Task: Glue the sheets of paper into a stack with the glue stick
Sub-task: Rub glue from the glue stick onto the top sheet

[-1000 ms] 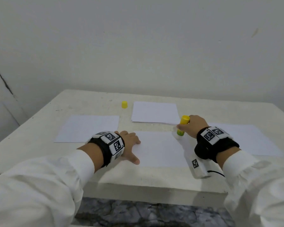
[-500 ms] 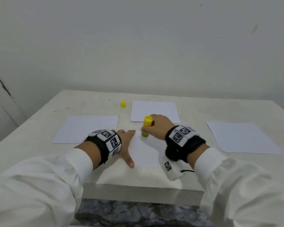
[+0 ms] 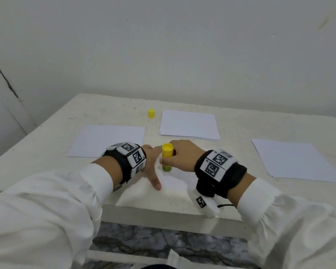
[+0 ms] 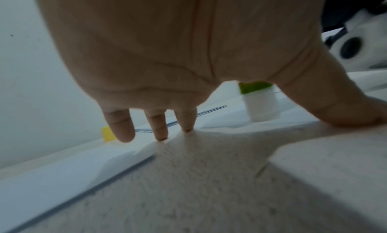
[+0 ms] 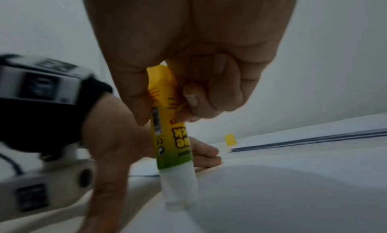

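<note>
A white sheet (image 3: 175,183) lies at the table's front middle. My right hand (image 3: 179,156) grips the yellow-green glue stick (image 3: 167,159) upright, its white tip (image 5: 180,193) down on the sheet's left part. My left hand (image 3: 152,167) lies flat with spread fingers, pressing the sheet's left edge, thumb (image 4: 343,107) close to the glue stick (image 4: 259,102). A stack of sheets (image 3: 189,125) sits behind my hands. Single sheets lie at the left (image 3: 107,139) and at the right (image 3: 295,160).
The glue stick's yellow cap (image 3: 151,113) stands on the table (image 3: 47,152) behind the left sheet, also seen as the cap (image 5: 229,139) in the right wrist view. A wall rises right behind the table. The table's front edge (image 3: 163,212) is just under my wrists.
My right hand has drawn the glue stick leftward across the front sheet, from its right side to beside my left hand. The left hand has stayed on the sheet's left edge.
</note>
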The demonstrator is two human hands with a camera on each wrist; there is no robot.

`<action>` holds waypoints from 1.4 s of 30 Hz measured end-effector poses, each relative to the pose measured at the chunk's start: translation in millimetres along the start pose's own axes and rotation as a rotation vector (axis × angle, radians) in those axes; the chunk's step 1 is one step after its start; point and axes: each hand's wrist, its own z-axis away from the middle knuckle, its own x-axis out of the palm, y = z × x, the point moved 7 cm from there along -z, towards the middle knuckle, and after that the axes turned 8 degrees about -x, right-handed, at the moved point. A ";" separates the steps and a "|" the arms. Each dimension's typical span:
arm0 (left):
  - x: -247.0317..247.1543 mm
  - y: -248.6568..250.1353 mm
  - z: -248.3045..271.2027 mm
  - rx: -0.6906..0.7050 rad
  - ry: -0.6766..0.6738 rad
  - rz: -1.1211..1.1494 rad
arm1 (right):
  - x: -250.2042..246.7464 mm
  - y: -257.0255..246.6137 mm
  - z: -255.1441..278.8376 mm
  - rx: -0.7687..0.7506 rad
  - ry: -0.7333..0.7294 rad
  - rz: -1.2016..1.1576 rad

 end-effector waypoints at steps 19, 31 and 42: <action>-6.9 9.2 1.1 -0.026 -0.021 -0.121 | -40.6 69.9 98.2 0.196 0.110 0.007; -12.7 22.7 1.6 0.092 0.052 -0.187 | -95.1 125.4 88.7 0.370 0.315 0.025; -37.9 83.3 6.6 0.175 0.156 -0.173 | -92.1 147.2 50.2 0.406 0.243 0.053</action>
